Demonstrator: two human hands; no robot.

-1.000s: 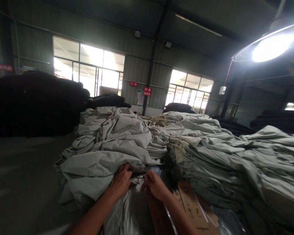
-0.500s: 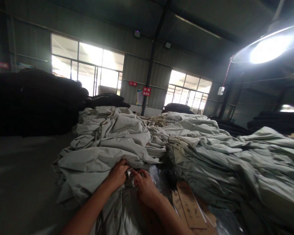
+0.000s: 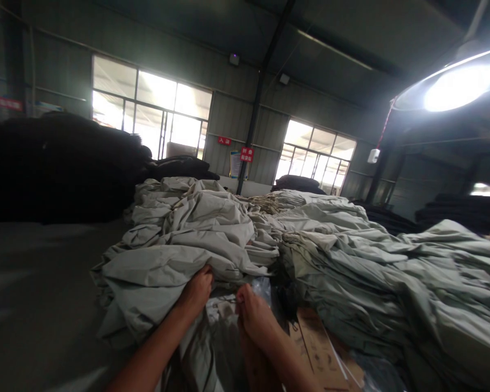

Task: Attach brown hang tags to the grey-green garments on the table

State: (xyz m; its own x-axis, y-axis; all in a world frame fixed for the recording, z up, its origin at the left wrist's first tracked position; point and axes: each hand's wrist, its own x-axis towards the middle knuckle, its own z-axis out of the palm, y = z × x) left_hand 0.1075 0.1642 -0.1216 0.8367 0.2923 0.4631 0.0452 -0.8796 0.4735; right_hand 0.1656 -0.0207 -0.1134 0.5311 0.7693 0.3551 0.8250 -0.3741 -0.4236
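A light grey-green garment [image 3: 206,354] lies below and between my hands, with a pale beige patch [image 3: 227,308] and some shiny clear material near its upper edge. At that edge's left side my left hand [image 3: 198,289] is closed, its fingers curled against the big cloth pile; what they pinch is hidden. Across a small gap, my right hand [image 3: 253,311] is closed too, thumb and fingers pressed together at the right side of the edge. Whatever it grips is too dark and small to name. A crumpled clear plastic bag [image 3: 262,288] lies just behind my right hand.
Pale grey cloth [image 3: 212,218] is heaped ahead, and greenish folded cloth [image 3: 351,283] is piled at right. Brown card tags [image 3: 319,348] with dark cords lie beside my right forearm. A dark heap [image 3: 57,169] stands at left beyond the floor; a bright lamp [image 3: 461,87] hangs upper right.
My hands were close together over a shiny patch at the garment's edge. They have moved apart, the right one to the right, baring the beige patch. The view has shifted slightly.
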